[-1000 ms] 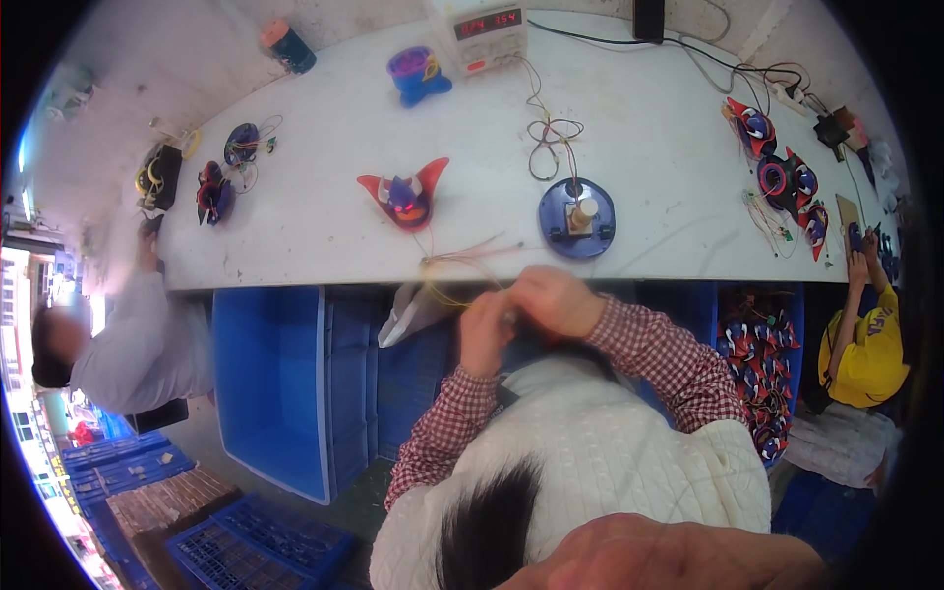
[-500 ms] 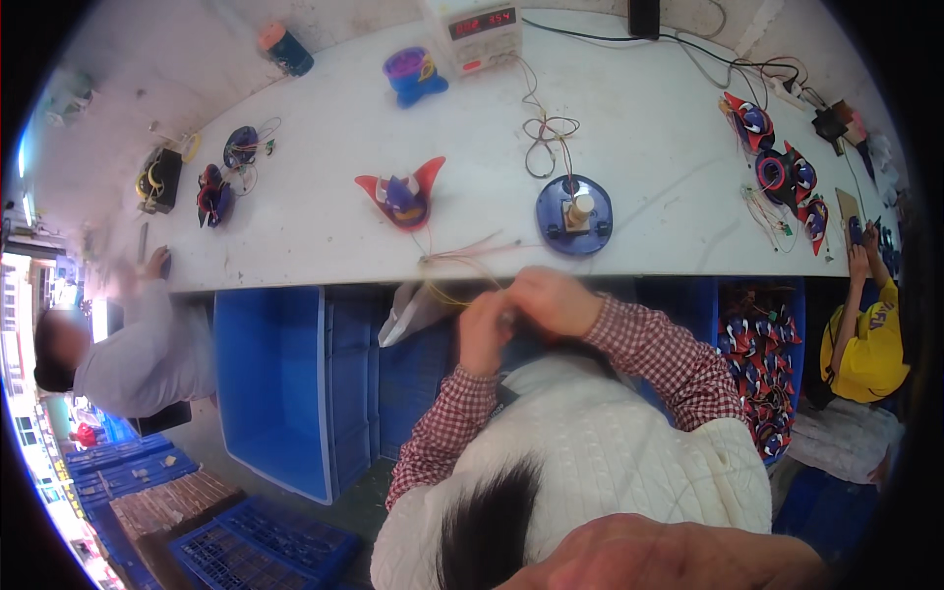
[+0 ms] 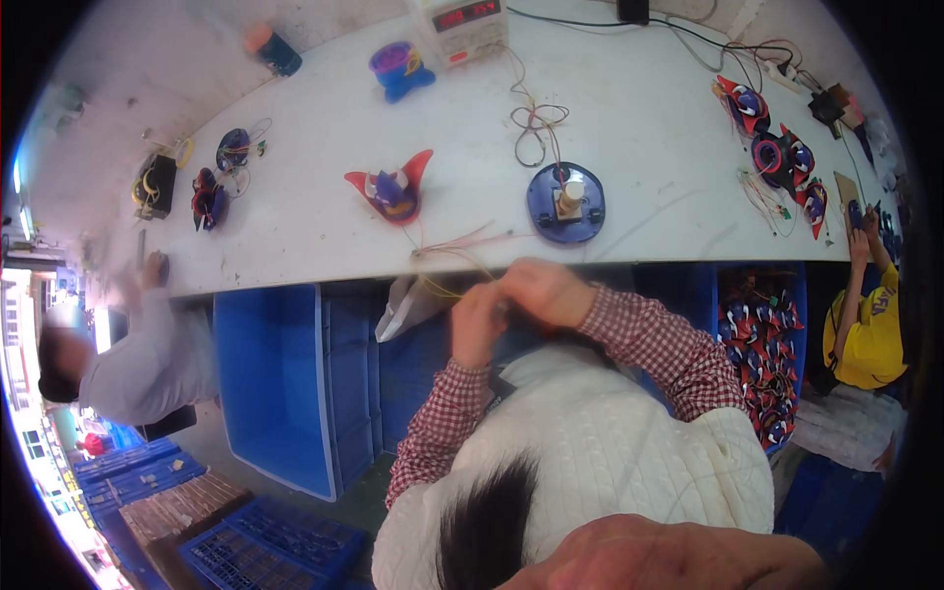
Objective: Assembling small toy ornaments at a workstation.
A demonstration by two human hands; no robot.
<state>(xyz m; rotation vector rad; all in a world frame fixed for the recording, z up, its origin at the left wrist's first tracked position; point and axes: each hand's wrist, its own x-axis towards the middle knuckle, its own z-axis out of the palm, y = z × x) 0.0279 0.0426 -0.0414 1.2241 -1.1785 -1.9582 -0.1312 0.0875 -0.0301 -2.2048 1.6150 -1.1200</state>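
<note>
Left hand [image 3: 477, 323]: held off the near edge of the white counter [image 3: 649, 128], fingers curled inward; whether they pinch anything cannot be told. Right hand [image 3: 547, 292]: touching the left at the fingertips, fingers bent; its grip likewise hidden. Yellow wires [image 3: 440, 289]: running over the counter edge to where both hands meet. Pinkish wires [image 3: 459, 242]: lying on the counter just beyond the hands. Winged figure head [image 3: 395, 194], red, purple and white: on the counter, beyond and to the left of the left hand, its lead reaching toward the wires. Round blue base [image 3: 543, 199]: directly beyond the right hand, bearing an upright pale cylinder [image 3: 570, 197]. Power supply [image 3: 467, 34], with red display: far beyond the left hand. Blue-and-purple cup [image 3: 398, 69]: left of that supply. Further winged pieces [image 3: 782, 157]: on the counter, well to the right of the right hand. White bag [image 3: 401, 307]: near the left hand, on its left. Blue bin [image 3: 270, 393]: farther left. Crateful of figure heads [image 3: 762, 359]: below counter level, right of the right hand.
</note>
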